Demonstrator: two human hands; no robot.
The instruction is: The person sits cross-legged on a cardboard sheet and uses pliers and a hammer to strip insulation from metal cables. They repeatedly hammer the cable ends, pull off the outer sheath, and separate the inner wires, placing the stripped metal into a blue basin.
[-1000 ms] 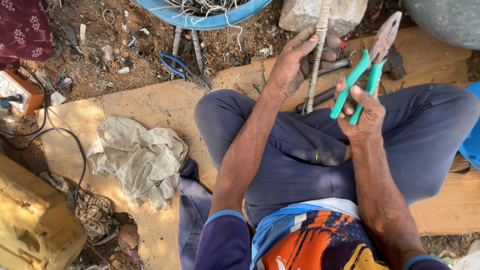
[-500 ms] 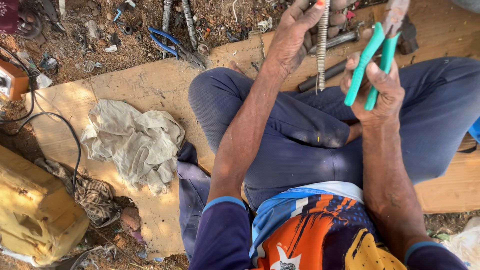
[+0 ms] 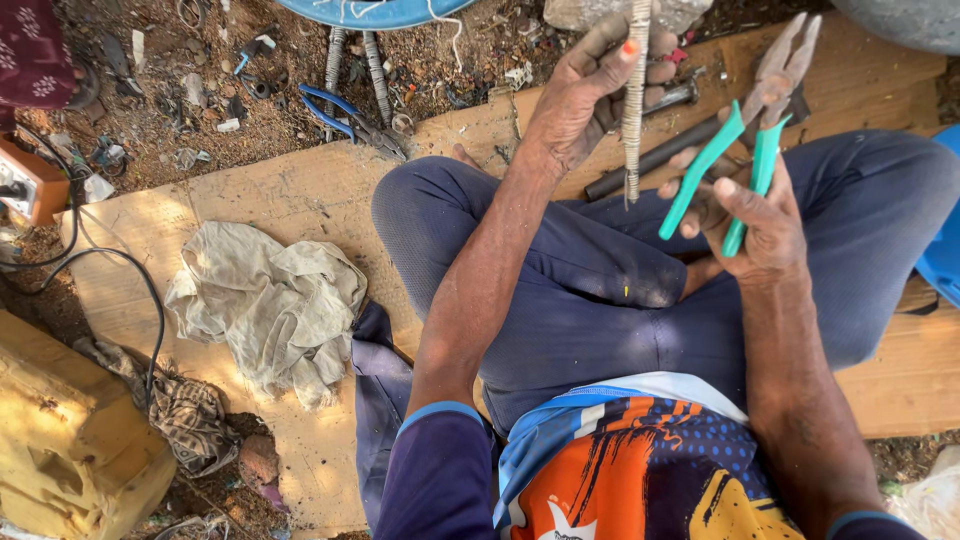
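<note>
Presently, a thin ribbed rod (image 3: 633, 100) is held upright in the left hand (image 3: 590, 90), whose fingers are curled and pinched around its upper part; the rod's lower end hangs free below the palm, above the crossed legs in dark blue trousers (image 3: 600, 270). A pair of pliers (image 3: 745, 130) with green handles is gripped by the right hand (image 3: 755, 215), the fingers being closed over the lower ends of the handles, which are seen slightly parted; the metal nose is pointed up and away from the palm. The pliers are held just beside the rod, to its right, without touching it. Between the two hands, and beyond them, a dark metal bar (image 3: 650, 160) is seen lying on the wooden board (image 3: 300, 190) on which the person is seated. Well to the left of the left hand, a crumpled pale cloth (image 3: 265, 305) is spread on the board. Beyond that hand, blue-handled pliers (image 3: 345, 115) are laid on the dirt, near the rim of a blue basin (image 3: 370, 12). Far to the left, a black cable (image 3: 110, 260) is trailed across the ground.
</note>
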